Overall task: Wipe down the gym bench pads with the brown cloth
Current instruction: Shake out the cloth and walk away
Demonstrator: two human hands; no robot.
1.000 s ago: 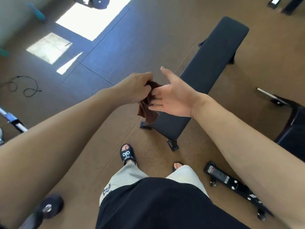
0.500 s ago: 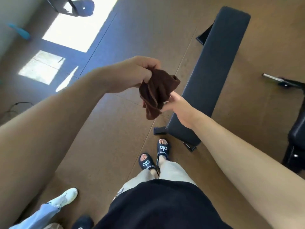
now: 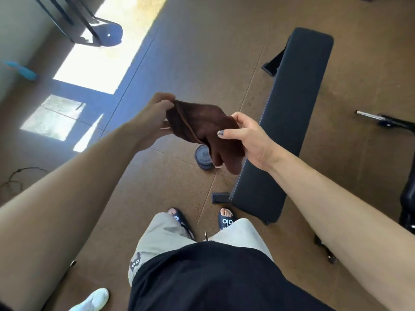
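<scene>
The brown cloth (image 3: 203, 129) is stretched in the air between both my hands, its lower end drooping. My left hand (image 3: 155, 117) pinches its left edge. My right hand (image 3: 249, 138) grips its right side, thumb on top. Just right of the cloth, the long dark flat bench pad (image 3: 289, 122) runs away from me across the brown floor; my right wrist hangs over its near half. The cloth does not touch the pad.
A round weight plate (image 3: 202, 157) lies on the floor left of the bench, partly behind the cloth. A barbell end (image 3: 368, 115) and dark equipment (image 3: 407, 198) sit at right. Another person's white shoe (image 3: 94, 299) shows at bottom left. My sandalled feet (image 3: 225, 218) stand by the bench's near end.
My hands have drawn apart and spread the bunched cloth wider. My right hand came up from below the cloth to grip its right side. The view shifted closer to the bench.
</scene>
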